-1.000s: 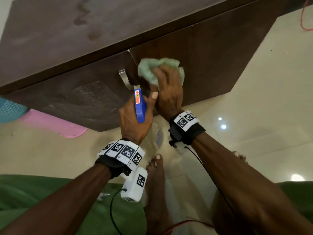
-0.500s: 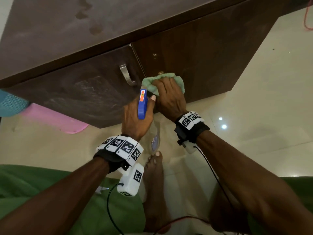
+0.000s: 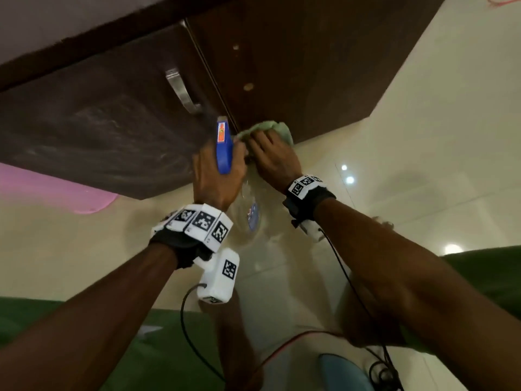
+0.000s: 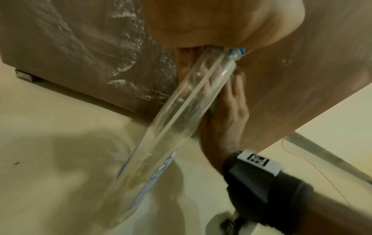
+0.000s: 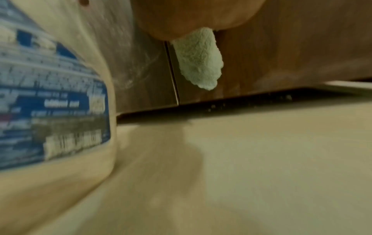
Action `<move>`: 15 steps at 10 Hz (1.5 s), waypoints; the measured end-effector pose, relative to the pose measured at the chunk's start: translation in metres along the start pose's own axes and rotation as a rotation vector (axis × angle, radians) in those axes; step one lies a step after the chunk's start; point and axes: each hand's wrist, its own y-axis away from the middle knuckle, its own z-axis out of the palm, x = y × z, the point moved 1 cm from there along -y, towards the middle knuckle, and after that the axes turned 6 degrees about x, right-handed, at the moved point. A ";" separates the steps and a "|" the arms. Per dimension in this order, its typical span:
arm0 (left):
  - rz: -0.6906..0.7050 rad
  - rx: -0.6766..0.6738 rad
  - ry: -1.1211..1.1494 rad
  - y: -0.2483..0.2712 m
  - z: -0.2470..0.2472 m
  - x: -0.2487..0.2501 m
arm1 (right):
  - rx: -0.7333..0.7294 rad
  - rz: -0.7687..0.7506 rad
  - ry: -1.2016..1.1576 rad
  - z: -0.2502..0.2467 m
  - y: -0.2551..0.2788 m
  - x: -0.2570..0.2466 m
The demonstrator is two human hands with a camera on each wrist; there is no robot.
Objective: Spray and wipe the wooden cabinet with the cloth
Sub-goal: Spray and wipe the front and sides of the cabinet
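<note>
The dark wooden cabinet (image 3: 296,66) has two doors and a metal handle (image 3: 181,90) on the left door. My left hand (image 3: 218,176) grips the neck of a clear spray bottle (image 4: 171,120) with a blue trigger head (image 3: 224,146) pointing at the cabinet. My right hand (image 3: 272,162) presses a pale green cloth (image 3: 267,131) against the lower edge of the right door, beside the door gap. In the right wrist view the cloth (image 5: 198,60) hangs below my palm near the seam, with the bottle (image 5: 54,95) close on the left. White spray streaks (image 4: 124,47) show on the left door.
The cream tiled floor (image 3: 408,150) lies under and right of the cabinet. A pink mat (image 3: 56,193) lies at the left by the cabinet base. My bare foot (image 3: 236,334) is below the hands. Cables (image 3: 338,277) trail from the wristbands.
My right hand has slid the cloth down the right door, from near the handle's height to the bottom edge. The left hand with the bottle has stayed close beside it.
</note>
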 end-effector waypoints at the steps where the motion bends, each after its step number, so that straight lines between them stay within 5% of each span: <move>1: 0.016 -0.052 0.003 -0.001 0.005 0.007 | -0.249 0.031 -0.022 0.010 0.025 0.008; 3: -0.017 0.056 0.102 0.000 0.004 0.018 | 0.097 -0.055 -0.073 -0.017 -0.015 -0.013; 4: -0.056 0.028 0.075 0.003 0.004 0.021 | 0.122 -0.140 0.045 -0.014 -0.006 -0.004; 5: -0.096 -0.079 0.045 0.003 0.009 0.026 | 0.031 0.019 0.148 -0.004 0.031 0.032; 6: -0.102 -0.086 0.014 0.006 0.013 0.022 | 0.040 0.501 0.029 -0.009 0.044 0.048; 7: -0.100 -0.026 0.049 0.014 0.008 0.012 | 0.130 0.581 -0.083 -0.011 0.031 0.022; 8: -0.049 0.157 0.088 0.025 -0.021 0.009 | 0.314 0.369 -0.181 -0.007 0.003 -0.025; 10: 0.083 0.316 0.196 0.026 -0.068 0.012 | 0.733 0.204 -0.414 -0.046 -0.073 -0.076; 12: 0.104 0.321 0.187 0.026 -0.091 0.007 | 0.744 -0.006 -0.314 -0.069 -0.097 -0.099; 13: 0.061 0.375 0.156 0.026 -0.097 0.004 | 0.712 -0.223 -0.083 -0.074 -0.115 -0.119; 15: 0.049 0.520 0.256 0.023 -0.115 0.005 | 0.480 -0.458 0.040 -0.037 -0.122 -0.135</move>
